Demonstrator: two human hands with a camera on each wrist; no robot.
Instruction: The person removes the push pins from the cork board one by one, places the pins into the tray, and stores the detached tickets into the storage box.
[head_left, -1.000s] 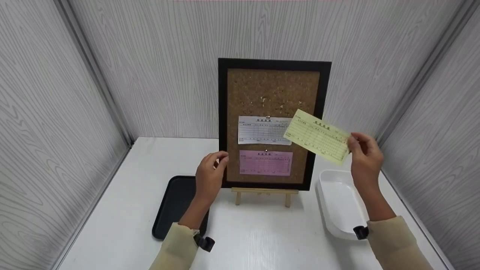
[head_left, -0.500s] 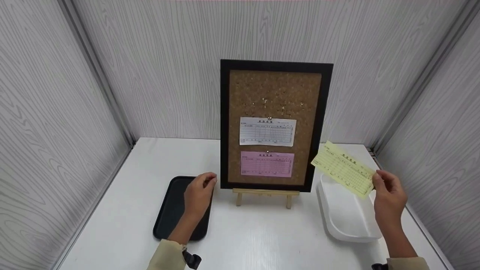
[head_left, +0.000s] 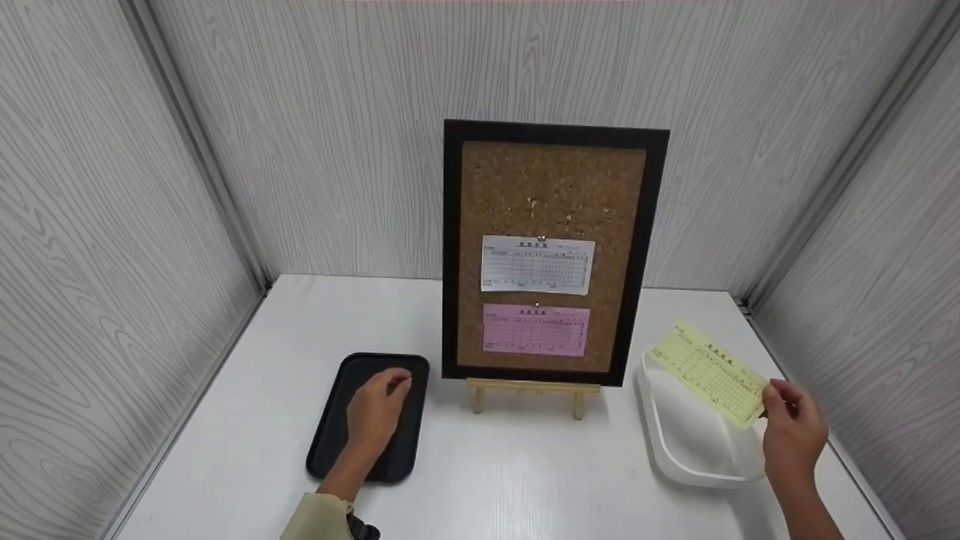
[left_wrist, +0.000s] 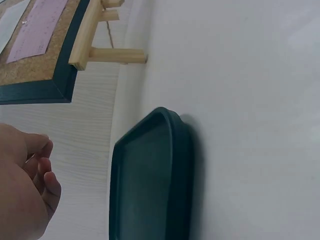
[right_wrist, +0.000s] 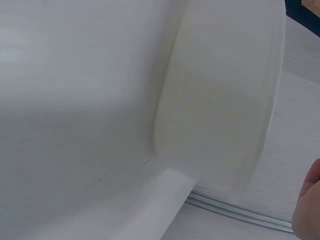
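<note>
White tabletop (head_left: 525, 472): I see the right hand (head_left: 795, 431) pinching a yellow paper slip (head_left: 709, 375), lengthwise down-right, above a white basin (head_left: 705, 478). Left hand (head_left: 373, 412): fingertips together, contents unclear.

Soft light brightens the tabletop (head_left: 517, 480), a sheen showing near its front; the back wall (head_left: 360, 135) looks greyer. A blurred shadow borders the dark tray (left_wrist: 181, 185). The right wrist view is hazy (the white tray (right_wrist: 220, 100) looks washed out); print on the yellow slip (head_left: 709, 373) is indistinct.
</note>
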